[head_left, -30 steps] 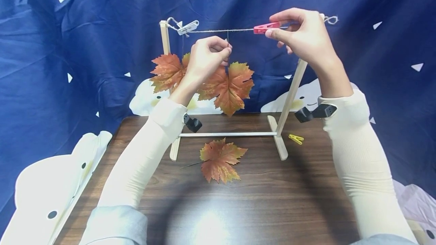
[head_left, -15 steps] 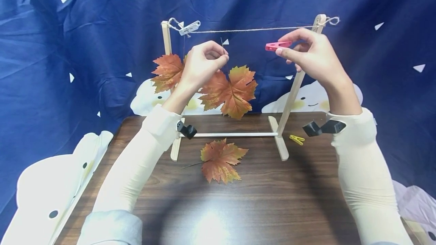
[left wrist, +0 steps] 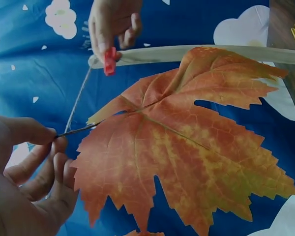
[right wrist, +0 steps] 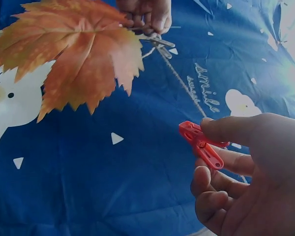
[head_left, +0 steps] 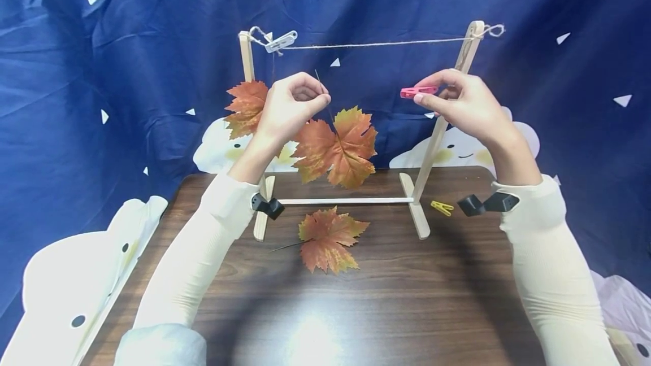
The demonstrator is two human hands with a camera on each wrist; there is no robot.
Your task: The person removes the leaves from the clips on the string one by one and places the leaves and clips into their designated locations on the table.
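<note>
My left hand (head_left: 292,105) pinches the thin dark stem of an orange maple leaf (head_left: 337,148) between thumb and fingertips, and the leaf hangs below and right of the hand. In the left wrist view this maple leaf (left wrist: 187,142) spreads broad and face-on. My right hand (head_left: 465,100) holds a red clothespin (head_left: 418,92) between thumb and index finger, below the string (head_left: 376,44). The right wrist view shows the red clothespin (right wrist: 201,142) side-on with its jaws pointing away from the palm. Another maple leaf (head_left: 246,107) hangs under a white clothespin (head_left: 281,42), partly hidden by my left hand.
The string is tied between two wooden posts of a stand (head_left: 429,154) with a white crossbar (head_left: 351,201). A third maple leaf (head_left: 333,240) lies on the brown table (head_left: 396,298) in front of it. A yellow clothespin (head_left: 442,208) lies by the right foot.
Both hands have come down from the string. The red clothespin, earlier at the string, is now below it, and the held leaf has dropped lower with its stem tip off the string.
</note>
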